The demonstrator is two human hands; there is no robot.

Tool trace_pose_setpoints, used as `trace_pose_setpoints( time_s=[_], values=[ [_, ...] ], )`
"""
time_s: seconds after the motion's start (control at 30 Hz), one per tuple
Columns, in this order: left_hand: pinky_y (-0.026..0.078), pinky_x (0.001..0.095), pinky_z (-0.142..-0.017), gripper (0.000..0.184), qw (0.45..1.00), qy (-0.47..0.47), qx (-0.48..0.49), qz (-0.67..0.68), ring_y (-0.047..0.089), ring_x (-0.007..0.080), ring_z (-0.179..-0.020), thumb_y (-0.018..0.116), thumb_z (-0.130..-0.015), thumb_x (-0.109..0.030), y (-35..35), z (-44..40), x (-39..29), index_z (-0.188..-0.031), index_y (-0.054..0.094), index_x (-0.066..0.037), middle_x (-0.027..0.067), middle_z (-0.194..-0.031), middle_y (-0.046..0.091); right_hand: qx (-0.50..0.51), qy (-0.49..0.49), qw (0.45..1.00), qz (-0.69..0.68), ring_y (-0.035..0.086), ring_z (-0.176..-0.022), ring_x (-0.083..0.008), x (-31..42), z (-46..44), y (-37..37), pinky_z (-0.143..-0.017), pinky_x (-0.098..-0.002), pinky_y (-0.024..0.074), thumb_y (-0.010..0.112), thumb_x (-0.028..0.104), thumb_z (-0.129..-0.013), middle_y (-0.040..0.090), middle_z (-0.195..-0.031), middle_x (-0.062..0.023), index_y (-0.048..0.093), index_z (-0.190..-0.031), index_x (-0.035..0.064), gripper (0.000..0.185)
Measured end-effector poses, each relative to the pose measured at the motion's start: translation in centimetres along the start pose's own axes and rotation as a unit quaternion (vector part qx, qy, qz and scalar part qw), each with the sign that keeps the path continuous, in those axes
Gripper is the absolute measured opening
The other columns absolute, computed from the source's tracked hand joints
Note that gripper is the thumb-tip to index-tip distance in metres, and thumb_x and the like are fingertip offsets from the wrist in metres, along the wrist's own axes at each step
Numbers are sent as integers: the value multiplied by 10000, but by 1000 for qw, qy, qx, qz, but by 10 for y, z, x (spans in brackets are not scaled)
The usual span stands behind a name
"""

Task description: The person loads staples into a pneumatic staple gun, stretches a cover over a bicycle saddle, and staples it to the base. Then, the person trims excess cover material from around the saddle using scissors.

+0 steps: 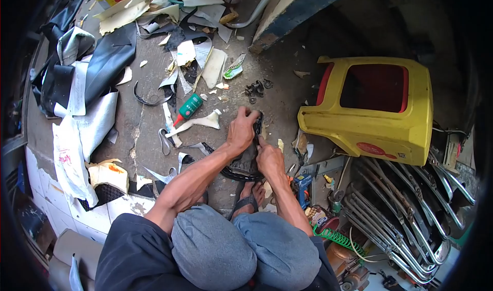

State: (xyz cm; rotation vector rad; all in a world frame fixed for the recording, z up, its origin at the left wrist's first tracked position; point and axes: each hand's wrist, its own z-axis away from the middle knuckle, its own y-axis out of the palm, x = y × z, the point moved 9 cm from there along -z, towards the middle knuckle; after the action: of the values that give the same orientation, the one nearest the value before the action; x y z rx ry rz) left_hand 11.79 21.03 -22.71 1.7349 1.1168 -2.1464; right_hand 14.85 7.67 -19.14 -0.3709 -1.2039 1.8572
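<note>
A black shell with a shiny curved rim stands on the floor between my knees and tapers away from me. My left hand is closed over its far narrow end, with the fingers bent around the edge. Lower down, my right hand is closed at the shell's right edge with the thumb pointing forward. Whether a small tool is in that hand cannot be seen. To the left lies a green glue bottle with a red nozzle. Small black parts rest just beyond my hands.
Black vinyl sheets and pale foam scraps litter the left floor. A yellow plastic housing stands at the right, above stacked metal tubes. A blue tool and a green coiled hose lie near my right arm.
</note>
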Motion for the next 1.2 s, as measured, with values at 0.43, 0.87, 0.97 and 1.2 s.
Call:
trace_pose_setpoints(
  time_s=[0.43,0.87,0.97,1.2],
  values=[
    [531,507,-999,242,985,48,156,-65,582,483,-1227,632,-926,-92,8,38,-6,-1139,638,23,301,-1578,332,16,83,986,-145,708,-838,-513,-2,10,-16,-767,-578,558,525,166,-1032,691,-820,-329,539,-1470,135,439],
    [579,570,-870,245,978,40,190,-81,667,526,-1037,586,-886,-63,14,40,-5,-1123,582,-2,357,-1566,323,45,53,997,-24,704,-960,-509,12,-9,-24,-873,-551,564,545,143,-968,706,-952,-339,665,-1322,81,379],
    [574,581,-864,263,980,17,191,-60,671,541,-1005,585,-889,-71,11,40,-4,-1144,564,-9,364,-1571,319,42,11,999,-7,708,-953,-503,16,-12,-28,-870,-552,567,534,115,-957,710,-952,-330,680,-1253,55,336],
    [578,601,-760,173,991,13,120,-53,680,540,-895,607,-945,-93,19,41,7,-1093,555,-21,292,-1528,448,62,-9,997,38,714,-932,-493,24,-11,-25,-831,-548,578,514,107,-969,711,-939,-330,684,-1139,-11,267]
  ],
)
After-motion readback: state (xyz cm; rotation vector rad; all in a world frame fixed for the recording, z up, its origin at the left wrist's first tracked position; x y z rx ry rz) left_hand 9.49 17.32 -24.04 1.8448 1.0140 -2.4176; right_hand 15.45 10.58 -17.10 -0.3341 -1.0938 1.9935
